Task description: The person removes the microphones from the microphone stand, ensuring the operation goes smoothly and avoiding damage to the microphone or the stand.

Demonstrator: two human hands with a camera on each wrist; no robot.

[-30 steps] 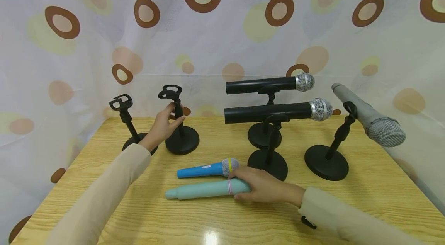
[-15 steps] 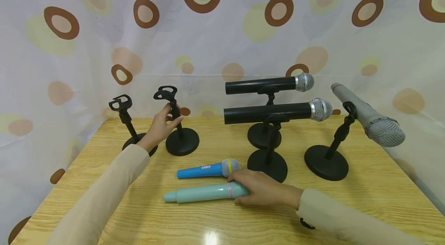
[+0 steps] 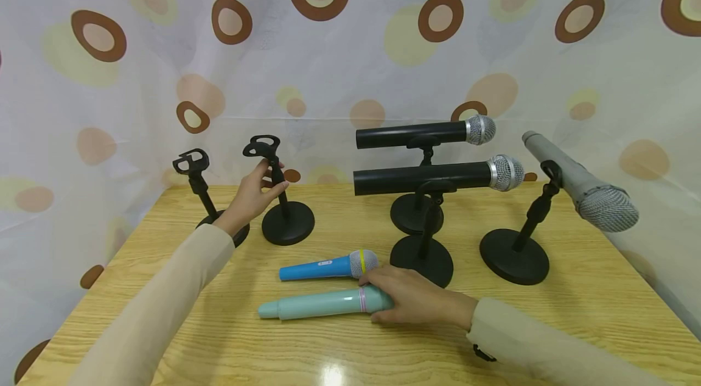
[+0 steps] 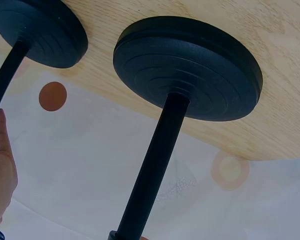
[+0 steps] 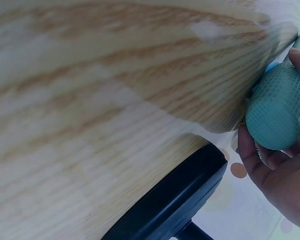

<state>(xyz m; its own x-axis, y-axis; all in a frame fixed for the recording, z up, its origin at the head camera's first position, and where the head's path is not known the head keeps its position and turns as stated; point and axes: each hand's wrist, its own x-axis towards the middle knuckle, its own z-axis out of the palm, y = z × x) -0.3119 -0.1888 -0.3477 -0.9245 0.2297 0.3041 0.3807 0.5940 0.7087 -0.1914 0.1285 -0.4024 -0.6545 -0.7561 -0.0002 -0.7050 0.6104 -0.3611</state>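
My left hand (image 3: 255, 192) grips the upright of a black microphone stand (image 3: 288, 223) in the head view, just below its empty clip. In the left wrist view, part of that hand (image 4: 1, 172) shows at the left edge against the pole. My right hand (image 3: 413, 296) holds the head end of a mint-green microphone (image 3: 320, 304) lying on the table, thumb on the near side and fingers over the far side. The right wrist view shows its mesh head (image 5: 276, 112) between the fingers. Right behind it lies a blue microphone (image 3: 317, 268) with a yellow band.
Another black stand (image 3: 200, 191) with an empty clip stands at the left. Two black microphones (image 3: 421, 178) rest in stands right of centre, one behind the other. A grey microphone (image 3: 583, 182) tilts in a stand at the right. A patterned curtain (image 3: 350, 69) hangs behind the table (image 3: 263, 349).
The held stand's top has tilted slightly left with my left hand. The mint-green microphone has shifted a little left with my right hand. Between the last two frames hardly anything differs.
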